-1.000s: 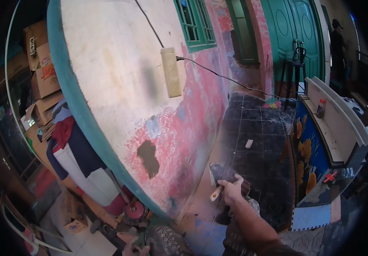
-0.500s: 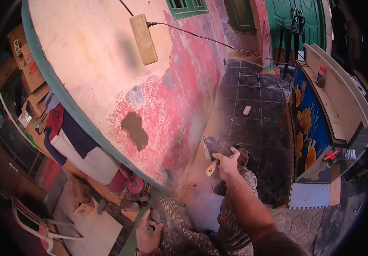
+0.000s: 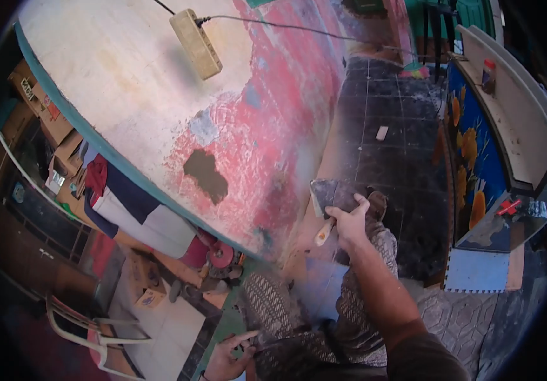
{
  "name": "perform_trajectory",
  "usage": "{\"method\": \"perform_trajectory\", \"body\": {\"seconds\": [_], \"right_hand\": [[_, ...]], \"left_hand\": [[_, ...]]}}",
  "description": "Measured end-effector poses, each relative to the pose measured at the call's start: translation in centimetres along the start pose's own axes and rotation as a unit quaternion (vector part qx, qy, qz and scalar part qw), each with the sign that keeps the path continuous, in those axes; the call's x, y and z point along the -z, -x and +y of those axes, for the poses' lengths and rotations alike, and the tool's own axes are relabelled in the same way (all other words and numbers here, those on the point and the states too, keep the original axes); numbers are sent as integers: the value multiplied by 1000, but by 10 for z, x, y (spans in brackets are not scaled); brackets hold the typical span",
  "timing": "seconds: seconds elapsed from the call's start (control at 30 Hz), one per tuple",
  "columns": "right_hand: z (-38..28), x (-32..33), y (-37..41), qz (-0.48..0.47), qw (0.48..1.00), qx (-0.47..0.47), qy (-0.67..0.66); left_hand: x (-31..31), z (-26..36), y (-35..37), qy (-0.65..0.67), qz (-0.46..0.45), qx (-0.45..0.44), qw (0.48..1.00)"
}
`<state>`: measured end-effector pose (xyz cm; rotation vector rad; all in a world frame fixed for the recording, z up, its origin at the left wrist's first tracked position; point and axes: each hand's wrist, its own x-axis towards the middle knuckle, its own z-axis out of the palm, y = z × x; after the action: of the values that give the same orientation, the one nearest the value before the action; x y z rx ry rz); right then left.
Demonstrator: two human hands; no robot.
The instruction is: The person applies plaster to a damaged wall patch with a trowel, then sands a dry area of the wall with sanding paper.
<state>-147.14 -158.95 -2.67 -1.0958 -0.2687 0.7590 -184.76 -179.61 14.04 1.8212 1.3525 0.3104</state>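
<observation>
My right hand is closed around a putty knife with a broad, dusty metal blade. Its pale handle, marked with orange, sticks out below my fingers. The blade points up and away from me, in front of the lower wall and apart from it. My left hand is low in the view beside my patterned trouser leg. Its index finger stretches out and the thumb stands apart, with nothing visible between them. The wall ahead has scraped pink and cream paint and a dark grey patch.
A power strip hangs before the wall, its cord running right. A painted counter bounds the right side. A small pale block lies on the dark tiles. At left are cardboard boxes, draped clothing and a chair.
My view has tilted down and shifted left, so the wall and floor sit differently. The putty knife stays in my right hand. My left index finger now points more to the right.
</observation>
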Motion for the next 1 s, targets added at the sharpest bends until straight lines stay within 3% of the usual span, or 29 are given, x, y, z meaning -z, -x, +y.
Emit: {"method": "perform_trajectory", "body": {"seconds": [0.1,0.17,0.3,0.4,0.57,0.7,0.8,0.83,0.93,1.0], "right_hand": [[-21,-4,15,-3,999,-28,-16],[-33,-2,20,-13,998,-54,-11],[-44,6,24,-110,991,-33,-63],[-47,12,24,-222,971,-8,-94],[-67,2,58,-352,929,-48,-103],[-99,-25,90,-433,900,-27,-48],[-128,-52,94,-490,871,25,-19],[-150,-60,97,-503,864,11,21],[-174,-79,88,-499,856,69,116],[-195,-82,86,-446,857,24,256]], "left_hand": [[3,-15,-4,-58,7,-65,996],[6,-25,-3,-68,-1,-55,996],[32,-3,-7,-132,25,-21,991],[40,2,-26,-79,105,-12,991],[40,18,-99,27,48,-174,983],[25,34,-157,266,29,-183,946],[33,50,-193,321,-2,-216,922],[33,29,-214,286,37,-189,939],[51,67,-233,362,6,-200,911],[49,53,-260,337,10,-200,920]]}}
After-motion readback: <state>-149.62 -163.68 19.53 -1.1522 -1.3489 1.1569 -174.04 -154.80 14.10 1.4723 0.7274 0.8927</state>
